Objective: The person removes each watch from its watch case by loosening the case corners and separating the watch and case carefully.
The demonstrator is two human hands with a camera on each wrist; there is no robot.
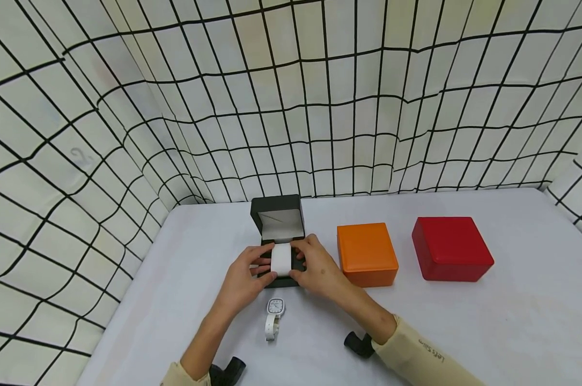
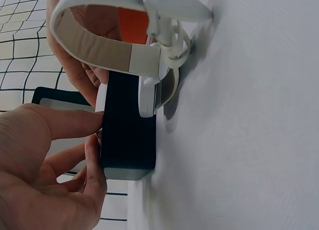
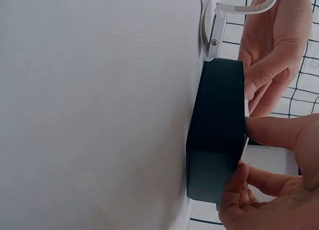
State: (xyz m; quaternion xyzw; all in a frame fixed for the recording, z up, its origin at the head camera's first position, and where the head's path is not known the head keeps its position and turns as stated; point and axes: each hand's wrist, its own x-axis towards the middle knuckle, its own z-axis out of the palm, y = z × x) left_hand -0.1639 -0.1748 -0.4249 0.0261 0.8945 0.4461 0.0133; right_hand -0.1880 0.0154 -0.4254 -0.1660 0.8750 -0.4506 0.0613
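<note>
A black watch box (image 1: 277, 210) stands with its lid up, showing a pale lining. In its base sits a white watch cushion (image 1: 281, 259). My left hand (image 1: 246, 276) holds the cushion's left side between thumb and fingers, and my right hand (image 1: 322, 269) grips the right side the same way. In the left wrist view, the left thumb and fingers are right at the rim of the box (image 2: 129, 130). A white wristwatch (image 1: 275, 306) with a square face lies in front of the box, its band partly looped.
To the right of the black box stands a closed orange box (image 1: 368, 252), and further right a closed red box (image 1: 451, 249). A white cloth covers the table (image 1: 527, 321). Black wire grid panels (image 1: 310, 112) over white sheeting rise behind and on both sides.
</note>
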